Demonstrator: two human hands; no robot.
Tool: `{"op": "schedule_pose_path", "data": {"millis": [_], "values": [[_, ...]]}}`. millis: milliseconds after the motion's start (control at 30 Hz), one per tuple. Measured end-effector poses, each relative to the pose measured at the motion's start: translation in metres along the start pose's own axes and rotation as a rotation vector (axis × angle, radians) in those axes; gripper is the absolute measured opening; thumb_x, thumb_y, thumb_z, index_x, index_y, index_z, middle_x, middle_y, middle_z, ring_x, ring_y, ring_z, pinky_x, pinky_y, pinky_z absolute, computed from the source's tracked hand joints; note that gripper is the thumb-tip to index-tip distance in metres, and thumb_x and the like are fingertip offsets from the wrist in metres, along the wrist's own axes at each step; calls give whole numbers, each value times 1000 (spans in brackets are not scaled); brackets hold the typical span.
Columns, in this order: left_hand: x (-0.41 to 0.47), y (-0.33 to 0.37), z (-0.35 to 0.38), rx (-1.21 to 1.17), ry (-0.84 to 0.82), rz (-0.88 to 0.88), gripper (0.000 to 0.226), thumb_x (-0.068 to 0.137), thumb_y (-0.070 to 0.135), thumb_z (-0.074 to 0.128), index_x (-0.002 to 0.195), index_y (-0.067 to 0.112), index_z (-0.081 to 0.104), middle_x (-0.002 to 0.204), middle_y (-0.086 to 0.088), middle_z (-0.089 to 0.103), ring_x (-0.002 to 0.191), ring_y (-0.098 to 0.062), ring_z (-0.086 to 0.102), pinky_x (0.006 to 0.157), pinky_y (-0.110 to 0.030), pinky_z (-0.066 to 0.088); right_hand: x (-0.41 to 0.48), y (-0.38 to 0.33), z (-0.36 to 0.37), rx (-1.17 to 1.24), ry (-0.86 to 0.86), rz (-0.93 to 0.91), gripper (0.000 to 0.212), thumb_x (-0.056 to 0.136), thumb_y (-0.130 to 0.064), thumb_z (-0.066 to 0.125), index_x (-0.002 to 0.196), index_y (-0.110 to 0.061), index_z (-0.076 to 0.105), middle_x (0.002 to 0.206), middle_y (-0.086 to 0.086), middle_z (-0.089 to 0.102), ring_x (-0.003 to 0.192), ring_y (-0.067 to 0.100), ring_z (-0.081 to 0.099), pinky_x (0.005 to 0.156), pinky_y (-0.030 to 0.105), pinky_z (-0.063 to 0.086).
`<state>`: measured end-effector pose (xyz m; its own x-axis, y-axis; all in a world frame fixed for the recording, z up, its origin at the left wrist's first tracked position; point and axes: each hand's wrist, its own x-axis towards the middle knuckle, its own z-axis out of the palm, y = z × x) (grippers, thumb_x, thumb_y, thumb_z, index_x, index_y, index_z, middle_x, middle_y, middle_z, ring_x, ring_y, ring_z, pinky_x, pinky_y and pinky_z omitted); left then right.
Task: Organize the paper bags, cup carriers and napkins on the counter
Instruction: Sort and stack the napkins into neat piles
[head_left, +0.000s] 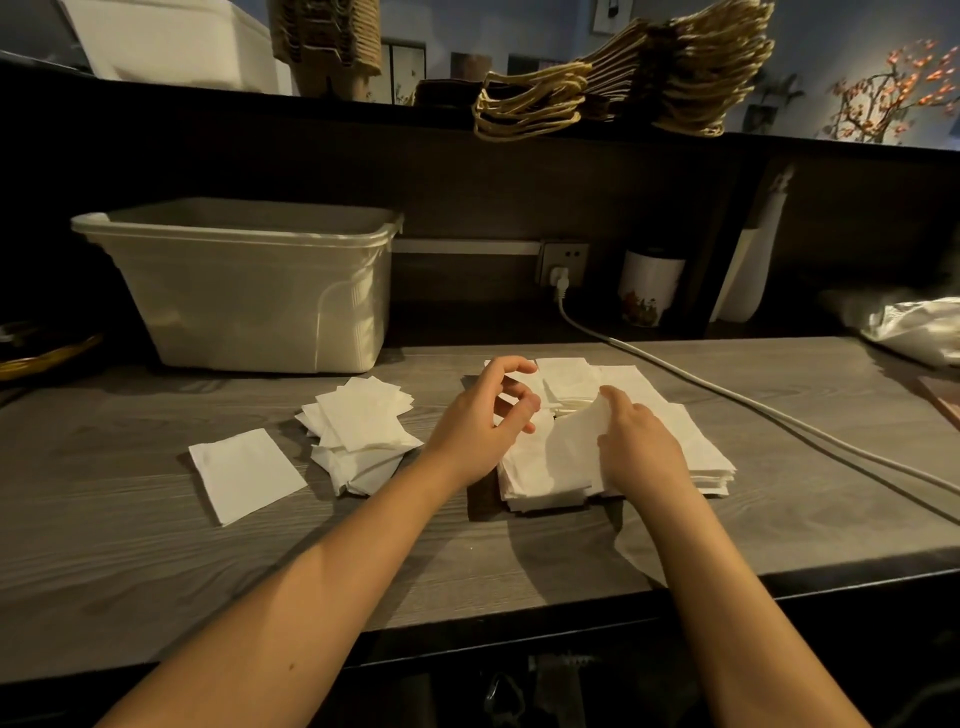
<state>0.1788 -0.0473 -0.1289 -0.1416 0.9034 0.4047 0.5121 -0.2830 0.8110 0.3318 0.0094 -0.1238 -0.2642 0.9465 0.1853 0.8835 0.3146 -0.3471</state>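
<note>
A large spread pile of white napkins lies on the wooden counter in the middle. My right hand pinches a single napkin off this pile and lifts its far edge. My left hand hovers over the pile's left side with loosely curled fingers, holding nothing. A smaller untidy napkin heap lies to the left, and one lone napkin lies further left. On the upper shelf are stacked paper bags with twine handles and brown cup carriers.
A translucent plastic bin stands at the back left. A white power cable runs from the wall socket across the counter's right side. A white cup stands at the back, and a crumpled plastic bag lies far right.
</note>
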Motion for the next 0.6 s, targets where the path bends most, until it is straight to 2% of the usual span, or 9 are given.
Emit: {"op": "schedule_pose_path", "data": {"millis": [200,267,333,467,600], "values": [[1,-2,0,20,-3,-4,23,95,27,49,114,37,38,103,5,57,85,-5,61,79,-31,55,0,-1,0,50,-12,-2,63,95,-8,46,149,-20,16,136,13,44,118,29,49,94,37,42],[1,-4,1,64,22,4,23,95,27,49,115,34,41,103,4,57,94,-9,59,82,-28,51,-2,-2,0,52,19,-3,67,93,-6,48,150,-22,15,139,12,38,118,28,48,94,37,43],[1,-6,0,144,74,14,24,95,25,50,119,27,46,100,5,55,94,-10,55,80,-26,49,-2,-1,0,16,60,-12,68,93,-6,49,149,-24,17,140,11,32,118,27,45,95,37,42],[3,-12,-4,395,139,-44,22,95,28,48,117,23,51,95,9,49,76,-6,47,67,-23,44,-3,2,1,-201,164,-39,62,92,-15,50,146,-29,22,140,6,31,125,25,32,99,33,33],[4,-15,-5,596,101,-190,27,97,40,40,118,23,45,113,3,49,81,-10,47,63,-23,37,-2,1,3,-187,205,-83,44,95,-15,46,137,-26,39,133,3,41,120,23,36,94,30,35]]}}
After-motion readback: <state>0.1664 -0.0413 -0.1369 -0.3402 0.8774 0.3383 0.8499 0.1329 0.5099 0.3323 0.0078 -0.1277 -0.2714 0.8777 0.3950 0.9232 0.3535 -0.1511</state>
